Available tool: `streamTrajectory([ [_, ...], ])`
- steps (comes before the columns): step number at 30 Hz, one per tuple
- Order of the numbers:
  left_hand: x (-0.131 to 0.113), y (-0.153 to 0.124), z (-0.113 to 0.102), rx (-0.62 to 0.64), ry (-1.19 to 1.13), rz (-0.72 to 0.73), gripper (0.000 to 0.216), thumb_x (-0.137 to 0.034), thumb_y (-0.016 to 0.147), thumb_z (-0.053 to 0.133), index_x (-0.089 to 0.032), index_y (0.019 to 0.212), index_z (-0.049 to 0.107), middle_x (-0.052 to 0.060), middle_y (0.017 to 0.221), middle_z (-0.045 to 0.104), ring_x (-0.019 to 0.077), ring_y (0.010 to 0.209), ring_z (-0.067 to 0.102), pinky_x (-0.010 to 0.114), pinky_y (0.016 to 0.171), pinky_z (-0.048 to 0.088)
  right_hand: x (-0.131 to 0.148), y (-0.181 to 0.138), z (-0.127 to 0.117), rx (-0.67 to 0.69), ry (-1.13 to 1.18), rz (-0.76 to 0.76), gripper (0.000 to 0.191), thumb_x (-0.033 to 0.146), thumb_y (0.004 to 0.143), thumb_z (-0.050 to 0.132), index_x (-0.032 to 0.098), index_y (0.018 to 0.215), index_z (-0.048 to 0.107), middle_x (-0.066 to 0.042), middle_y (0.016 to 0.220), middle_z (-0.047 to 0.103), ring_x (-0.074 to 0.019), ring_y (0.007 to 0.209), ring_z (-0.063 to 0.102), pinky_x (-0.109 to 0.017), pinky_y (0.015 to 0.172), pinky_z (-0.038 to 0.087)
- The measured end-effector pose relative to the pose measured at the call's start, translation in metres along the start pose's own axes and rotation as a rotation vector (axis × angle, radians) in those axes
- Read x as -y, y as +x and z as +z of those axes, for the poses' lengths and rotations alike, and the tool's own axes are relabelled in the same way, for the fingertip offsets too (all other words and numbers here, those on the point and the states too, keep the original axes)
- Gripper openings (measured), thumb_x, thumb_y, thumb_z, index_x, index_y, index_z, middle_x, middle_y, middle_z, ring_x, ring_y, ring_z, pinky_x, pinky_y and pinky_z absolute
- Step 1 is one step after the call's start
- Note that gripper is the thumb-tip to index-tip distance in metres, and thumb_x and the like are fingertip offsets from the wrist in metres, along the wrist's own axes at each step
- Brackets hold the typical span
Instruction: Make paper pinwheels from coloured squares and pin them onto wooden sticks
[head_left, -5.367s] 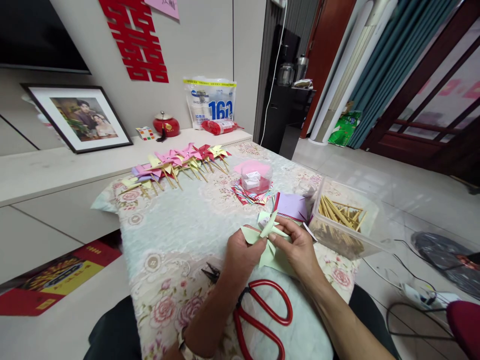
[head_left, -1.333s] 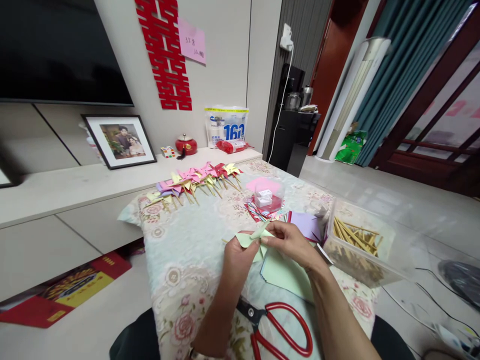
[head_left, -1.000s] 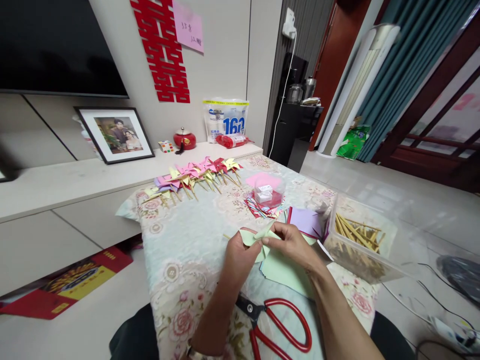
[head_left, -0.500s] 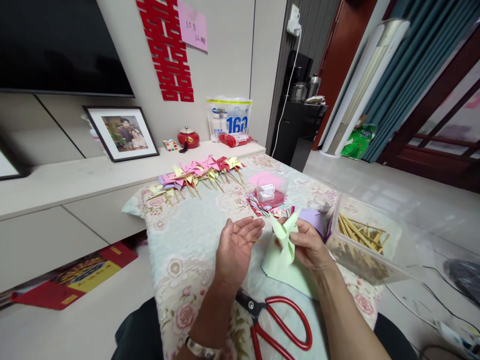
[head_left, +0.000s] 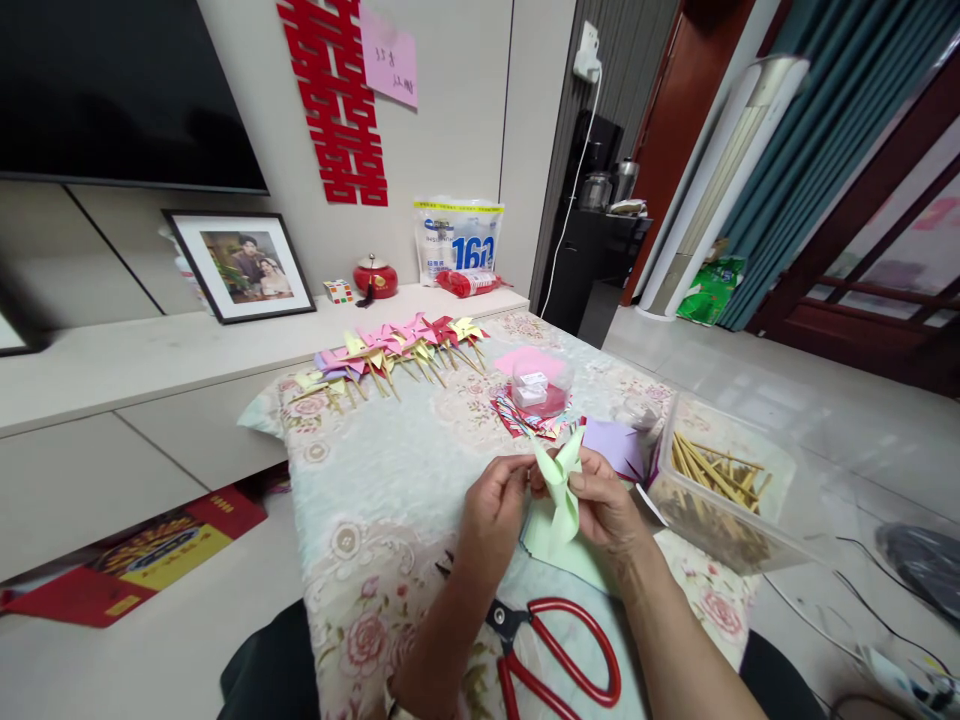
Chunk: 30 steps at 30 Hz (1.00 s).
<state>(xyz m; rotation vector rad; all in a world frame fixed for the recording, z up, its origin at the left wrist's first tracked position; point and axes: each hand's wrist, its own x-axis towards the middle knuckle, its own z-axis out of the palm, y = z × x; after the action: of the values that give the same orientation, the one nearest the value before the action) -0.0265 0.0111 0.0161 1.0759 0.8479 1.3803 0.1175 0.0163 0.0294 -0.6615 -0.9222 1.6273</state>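
A light green paper pinwheel (head_left: 561, 490) with folded-in corners stands upright above the table. My right hand (head_left: 606, 498) is closed on its right side, thumb in front. My left hand (head_left: 495, 510) is closed in a pinch at the pinwheel's left edge; whatever its fingertips hold is too small to make out. Beneath the pinwheel lies a stack of green paper squares (head_left: 574, 565), partly covered by my hands. Red-handled scissors (head_left: 577, 640) rest on the cloth between my forearms, their blades partly behind my left forearm.
Finished pinwheels (head_left: 397, 350) on sticks lie in a row at the table's back left. A round clear container (head_left: 551, 390) sits on patterned paper near the middle. Purple paper (head_left: 613, 445) lies by a clear plastic bin (head_left: 724, 540) of sticks on the right.
My left hand has turned from palm-up with spread fingers to a pinch and moved right against the pinwheel. My right hand keeps its hold on the pinwheel.
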Motion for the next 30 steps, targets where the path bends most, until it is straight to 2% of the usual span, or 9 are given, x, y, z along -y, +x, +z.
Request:
streamTrajectory([
  [4, 0.0, 0.0, -0.007, 0.017, 0.321, 0.188, 0.014, -0.022, 0.082, 0.07, -0.026, 0.089, 0.081, 0.007, 0.084, 0.073, 0.0252, 0.089, 0.058, 0.031, 0.087, 0.04, 0.0, 0.002, -0.001, -0.02, 0.067, -0.021, 0.029, 0.033, 0.053, 0.085, 0.018, 0.074, 0.07, -0.004, 0.064, 0.071, -0.0213, 0.06, 0.065, -0.035, 0.063, 0.056],
  [10, -0.01, -0.006, -0.009, 0.076, 0.236, 0.182, 0.025, -0.02, 0.08, 0.07, -0.025, 0.102, 0.079, 0.008, 0.095, 0.072, 0.0255, 0.092, 0.062, 0.031, 0.088, 0.044, -0.002, 0.001, 0.01, -0.032, 0.124, -0.057, 0.028, 0.032, 0.055, 0.083, 0.018, 0.076, 0.069, -0.003, 0.065, 0.07, -0.0173, 0.057, 0.062, -0.027, 0.052, 0.053],
  [14, -0.023, -0.029, -0.01, 0.035, 0.294, 0.163, 0.016, -0.021, 0.08, 0.07, -0.025, 0.091, 0.081, 0.008, 0.09, 0.073, 0.0239, 0.088, 0.065, 0.029, 0.083, 0.047, 0.006, -0.024, 0.011, -0.025, 0.18, -0.078, 0.029, 0.031, 0.06, 0.083, 0.019, 0.083, 0.072, -0.006, 0.077, 0.072, -0.0207, 0.075, 0.066, -0.027, 0.057, 0.055],
  [16, -0.03, -0.048, -0.009, 0.002, 0.312, 0.074, 0.015, -0.023, 0.08, 0.07, -0.023, 0.09, 0.081, 0.007, 0.086, 0.073, 0.0223, 0.082, 0.065, 0.028, 0.076, 0.048, 0.01, -0.046, 0.008, -0.068, 0.205, -0.093, 0.031, 0.029, 0.062, 0.083, 0.02, 0.09, 0.074, -0.007, 0.09, 0.075, -0.0233, 0.089, 0.067, -0.029, 0.062, 0.057],
  [18, -0.034, -0.069, -0.007, -0.023, 0.223, -0.12, 0.015, -0.025, 0.079, 0.07, -0.02, 0.091, 0.079, 0.006, 0.077, 0.072, 0.0184, 0.066, 0.064, 0.026, 0.062, 0.047, 0.011, -0.072, 0.005, -0.146, 0.224, -0.112, 0.033, 0.028, 0.062, 0.084, 0.022, 0.093, 0.076, -0.007, 0.098, 0.076, -0.0242, 0.094, 0.068, -0.031, 0.067, 0.058],
  [19, -0.036, -0.08, -0.004, -0.02, 0.159, -0.229, 0.017, -0.027, 0.078, 0.07, -0.019, 0.092, 0.078, 0.005, 0.075, 0.071, 0.0164, 0.059, 0.062, 0.025, 0.055, 0.045, 0.01, -0.085, 0.004, -0.167, 0.218, -0.117, 0.031, 0.029, 0.062, 0.085, 0.023, 0.092, 0.076, -0.006, 0.095, 0.076, -0.0238, 0.091, 0.068, -0.032, 0.067, 0.058],
  [21, -0.037, -0.1, 0.002, -0.009, 0.035, -0.346, 0.025, -0.031, 0.077, 0.072, -0.018, 0.099, 0.076, 0.004, 0.074, 0.07, 0.0132, 0.051, 0.058, 0.024, 0.049, 0.04, 0.004, -0.109, 0.006, -0.181, 0.18, -0.12, 0.028, 0.031, 0.063, 0.086, 0.023, 0.089, 0.077, -0.005, 0.085, 0.076, -0.0218, 0.081, 0.068, -0.03, 0.064, 0.056],
  [25, -0.041, -0.13, 0.015, 0.034, -0.191, -0.431, 0.035, -0.034, 0.076, 0.075, -0.016, 0.106, 0.074, 0.002, 0.07, 0.066, 0.0114, 0.055, 0.056, 0.023, 0.055, 0.042, -0.008, -0.149, 0.014, -0.173, 0.033, -0.093, 0.029, 0.036, 0.064, 0.087, 0.024, 0.088, 0.077, -0.003, 0.074, 0.073, -0.0196, 0.064, 0.066, -0.031, 0.059, 0.053],
  [30, -0.055, -0.15, 0.027, 0.056, -0.347, -0.563, 0.032, -0.036, 0.069, 0.081, -0.017, 0.094, 0.076, -0.001, 0.06, 0.057, 0.0062, 0.05, 0.041, 0.019, 0.047, 0.031, -0.002, -0.179, 0.027, -0.117, -0.293, -0.138, 0.02, 0.034, 0.074, 0.081, 0.021, 0.089, 0.077, -0.004, 0.079, 0.074, -0.021, 0.072, 0.067, -0.03, 0.065, 0.052],
])
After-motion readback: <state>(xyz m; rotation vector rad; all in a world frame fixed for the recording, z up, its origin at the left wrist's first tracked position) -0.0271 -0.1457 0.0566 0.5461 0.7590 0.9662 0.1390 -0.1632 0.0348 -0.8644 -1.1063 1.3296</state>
